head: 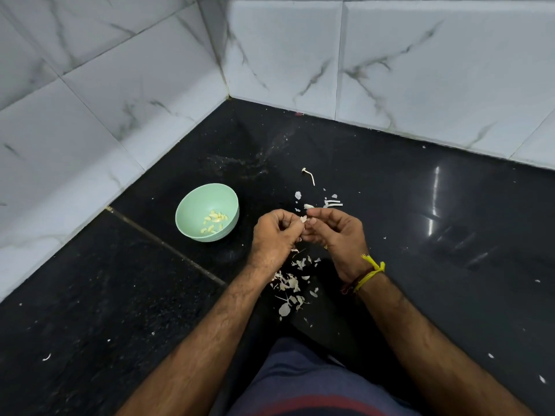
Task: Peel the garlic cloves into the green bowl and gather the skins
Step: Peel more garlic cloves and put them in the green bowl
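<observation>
Your left hand (274, 232) and right hand (336, 228) meet fingertip to fingertip over the black counter (420, 265), both pinched narrow on one garlic clove (304, 218). The green bowl (207, 212) sits at nine o'clock from your hands, near but apart, with peeled cloves (214, 223) inside. Loose skins (289, 283) lie at six o'clock beneath your wrists, more scraps and a stem (309, 175) at twelve. Marble-tiled walls (120, 100) close the corner at eleven; open counter runs toward three. No writing is readable.
</observation>
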### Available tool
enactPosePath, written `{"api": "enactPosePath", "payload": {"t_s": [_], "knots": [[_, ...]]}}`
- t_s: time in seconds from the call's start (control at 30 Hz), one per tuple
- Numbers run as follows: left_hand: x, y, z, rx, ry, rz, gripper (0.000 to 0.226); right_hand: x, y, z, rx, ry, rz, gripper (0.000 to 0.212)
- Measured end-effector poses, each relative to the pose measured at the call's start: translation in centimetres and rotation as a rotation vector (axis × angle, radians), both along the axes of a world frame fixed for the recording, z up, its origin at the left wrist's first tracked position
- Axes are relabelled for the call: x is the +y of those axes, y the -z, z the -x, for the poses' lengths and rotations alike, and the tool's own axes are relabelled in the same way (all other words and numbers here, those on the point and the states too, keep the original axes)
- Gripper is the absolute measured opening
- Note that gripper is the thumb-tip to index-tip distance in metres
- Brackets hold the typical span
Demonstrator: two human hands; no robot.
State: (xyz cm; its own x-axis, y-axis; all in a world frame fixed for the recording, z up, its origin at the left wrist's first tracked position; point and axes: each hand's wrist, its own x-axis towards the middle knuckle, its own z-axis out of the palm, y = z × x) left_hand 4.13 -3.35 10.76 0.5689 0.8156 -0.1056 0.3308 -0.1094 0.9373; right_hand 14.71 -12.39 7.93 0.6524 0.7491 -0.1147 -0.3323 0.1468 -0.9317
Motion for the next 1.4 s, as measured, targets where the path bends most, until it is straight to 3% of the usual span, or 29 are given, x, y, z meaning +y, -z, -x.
{"api": "enactPosePath", "payload": {"t_s": [0.27,0.43,0.57,0.77,0.87,0.97,1.1,1.27,1.4], "knots": [[1.6,1.0,0.4,0.044,-0.120,-0.196,0.025,1.0,-2.2,-1.1,-0.129,-0.022,0.051,0.014],[2.8,3.4,0.8,0.011,-0.170,-0.250,0.030,4.5,-3.8,0.0,-0.353,-0.075,0.134,0.006],[3.1,6.2,2.4,0.012,-0.092,-0.315,0.029,8.0,-4.4,1.4,-0.586,-0.132,0.188,0.009],[2.7,9.9,4.6,0.060,-0.023,-0.360,0.009,14.7,-5.7,5.6,-0.861,-0.230,0.254,0.009],[2.9,9.9,4.3,0.070,-0.080,-0.339,0.020,17.8,-5.1,6.7,-0.954,-0.325,0.302,0.004],[2.8,9.6,4.2,0.023,-0.075,-0.359,0.024,19.4,-4.3,6.6,-0.950,-0.357,0.342,0.013],[3.2,10.2,4.1,0.034,-0.084,-0.392,0.034,18.3,-4.0,5.3,-0.803,-0.184,0.288,0.008],[3.2,10.9,4.2,0.023,-0.054,-0.405,0.014,13.1,-1.8,3.1,-0.729,-0.019,0.336,0.001],[3.4,10.7,4.2,0.075,-0.033,-0.426,0.010,8.7,0.2,2.0,-0.683,0.006,0.448,0.010]]}}
